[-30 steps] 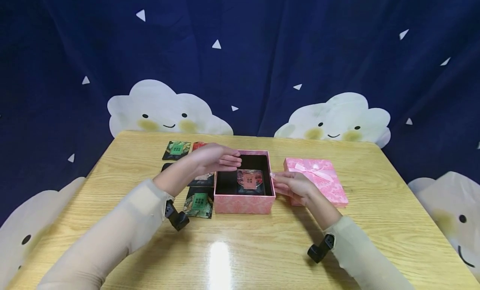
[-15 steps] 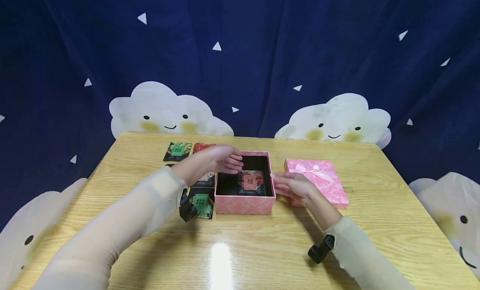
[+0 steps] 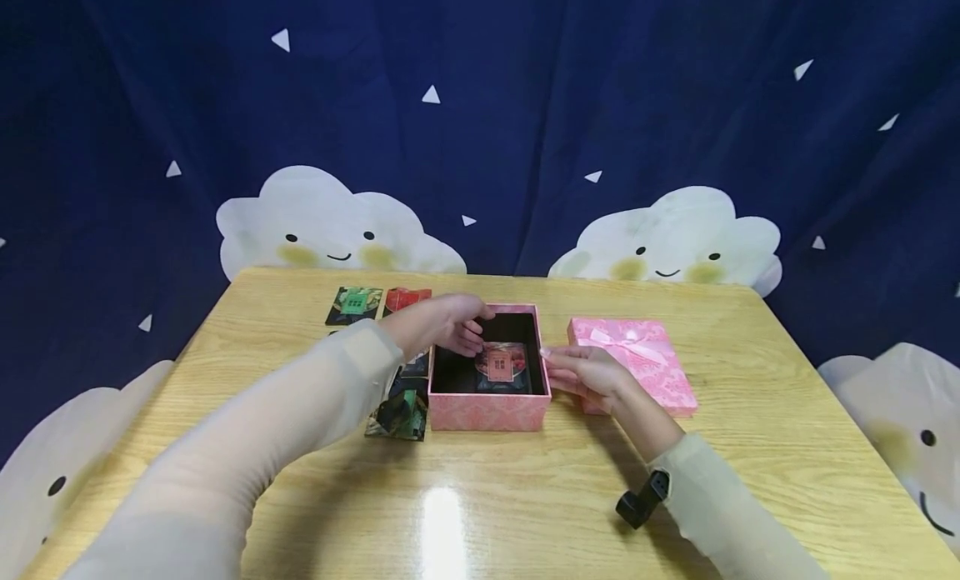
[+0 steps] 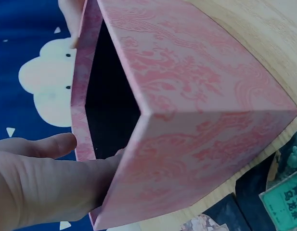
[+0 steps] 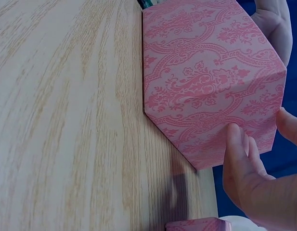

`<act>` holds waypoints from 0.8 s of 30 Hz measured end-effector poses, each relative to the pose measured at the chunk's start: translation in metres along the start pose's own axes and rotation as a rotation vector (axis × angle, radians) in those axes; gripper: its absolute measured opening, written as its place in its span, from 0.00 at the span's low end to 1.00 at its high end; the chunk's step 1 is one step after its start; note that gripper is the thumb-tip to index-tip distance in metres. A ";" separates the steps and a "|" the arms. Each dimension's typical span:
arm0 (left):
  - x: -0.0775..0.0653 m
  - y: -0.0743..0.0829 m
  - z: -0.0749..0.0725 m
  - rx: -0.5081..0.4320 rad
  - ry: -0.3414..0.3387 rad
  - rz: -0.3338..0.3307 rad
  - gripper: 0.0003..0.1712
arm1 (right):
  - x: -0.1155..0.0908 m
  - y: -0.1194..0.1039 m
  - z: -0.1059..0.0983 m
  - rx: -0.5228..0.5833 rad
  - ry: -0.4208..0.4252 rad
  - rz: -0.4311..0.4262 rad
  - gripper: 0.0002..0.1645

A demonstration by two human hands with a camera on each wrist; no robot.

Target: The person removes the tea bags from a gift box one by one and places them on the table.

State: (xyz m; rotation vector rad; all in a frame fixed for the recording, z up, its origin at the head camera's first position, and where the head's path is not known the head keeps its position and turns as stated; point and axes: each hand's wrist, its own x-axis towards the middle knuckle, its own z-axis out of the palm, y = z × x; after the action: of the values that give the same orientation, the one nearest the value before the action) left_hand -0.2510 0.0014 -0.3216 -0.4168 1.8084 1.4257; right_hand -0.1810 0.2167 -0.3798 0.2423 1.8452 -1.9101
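A pink patterned gift box [image 3: 486,412] stands uncovered on the table, its inside black. Within it lies a dark tea sachet [image 3: 500,366] with a red label. My left hand [image 3: 453,323] reaches over the box's left wall, fingers dipping inside beside that sachet. The left wrist view has its thumb [image 4: 61,145] near the rim and the fingertips hidden behind the wall. At the right wall my right hand [image 3: 588,372] holds the box. Its thumb is at the rim and its fingers [image 5: 236,144] lie against the outer side.
Left of the box lie several tea sachets, among them a green-labelled one [image 3: 355,302], a red one [image 3: 408,298] and a nearer green one [image 3: 399,415]. The pink lid [image 3: 637,359] with a ribbon bow sits on the right of the wooden table [image 3: 525,505].
My left hand has moved slightly right and down, its fingers going from stretched over the box to bent down into it. The right hand and the box have stayed put.
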 end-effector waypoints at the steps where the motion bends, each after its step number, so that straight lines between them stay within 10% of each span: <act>1: 0.001 -0.001 0.001 0.012 0.006 -0.004 0.30 | 0.000 0.001 0.000 0.004 -0.001 0.003 0.33; 24: 0.014 -0.021 0.020 0.143 0.028 -0.069 0.28 | 0.002 0.003 -0.001 0.016 -0.035 -0.025 0.22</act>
State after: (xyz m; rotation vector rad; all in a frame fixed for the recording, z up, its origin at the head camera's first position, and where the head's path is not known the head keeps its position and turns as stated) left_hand -0.2383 0.0160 -0.3473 -0.4230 1.8863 1.2404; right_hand -0.1812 0.2174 -0.3832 0.1914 1.8190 -1.9342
